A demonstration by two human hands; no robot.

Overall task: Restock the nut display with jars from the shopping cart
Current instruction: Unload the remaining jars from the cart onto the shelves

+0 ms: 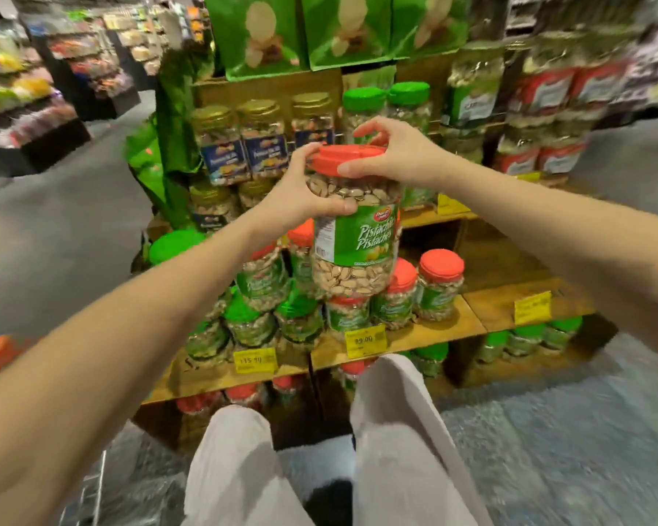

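A clear pistachio jar [352,241] with a green label and a red lid is held upright in the air before the wooden nut display [430,328]. My left hand [304,191] grips the jar's shoulder just under the lid, thumb across the front. My right hand [392,153] pinches the red lid from above and from the right. Below the jar, red-lidded pistachio jars [439,288] and green-lidded jars [249,320] stand stacked on the lower shelf. A corner of the shopping cart [88,484] shows at bottom left.
Gold-lidded jars [261,136] and green-lidded jars [388,104] fill the upper tier, green bags [259,32] above them. Yellow price tags [365,339] hang on the shelf edges. More jars sit on the bottom shelf. My legs [396,430] stand close to the display. An aisle runs left.
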